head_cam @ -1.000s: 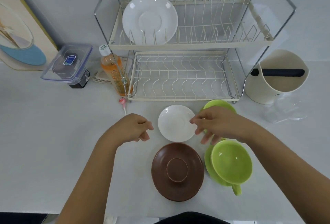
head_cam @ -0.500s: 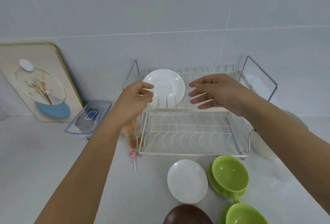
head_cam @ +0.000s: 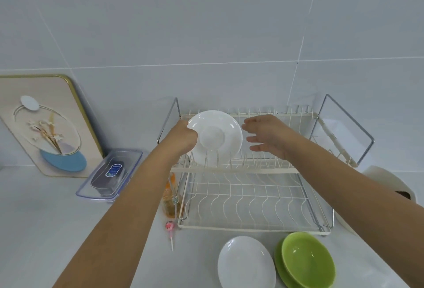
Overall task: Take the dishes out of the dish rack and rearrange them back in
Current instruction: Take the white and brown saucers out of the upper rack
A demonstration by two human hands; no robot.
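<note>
At far left, against the tiled wall, a picture board [head_cam: 46, 124] with a gold rim leans on the tabletop [head_cam: 46, 230]. Just to its right lies a clear plastic box [head_cam: 110, 174] with a blue label. Further right, a bottle [head_cam: 171, 196] of orange liquid stands close by the left end of the rack [head_cam: 247, 198], partly hidden behind the left forearm, and a pink lollipop [head_cam: 170, 227] lies on the tabletop in front of it.

On the upper tier of the rack a white plate [head_cam: 216, 137] stands on edge among the prongs near the left end. The left hand [head_cam: 181, 138] is at the plate's left rim, its fingers curled around that edge (the fingertips themselves are hidden behind the plate). The right hand [head_cam: 267, 135] hovers just right of the plate above the upper tier, fingers straight and slightly spread, holding nothing; whether its fingertips touch the plate's right rim I cannot tell. The lower tier carries no dishes.

On the tabletop in front of the rack lies a white saucer [head_cam: 246, 262], face up. Just to its right a green bowl [head_cam: 308, 260] sits on a green saucer [head_cam: 281, 269], whose edge shows at the bowl's left. Behind the right forearm, at the rack's right end, stands a cream tub [head_cam: 380, 177], mostly hidden.
</note>
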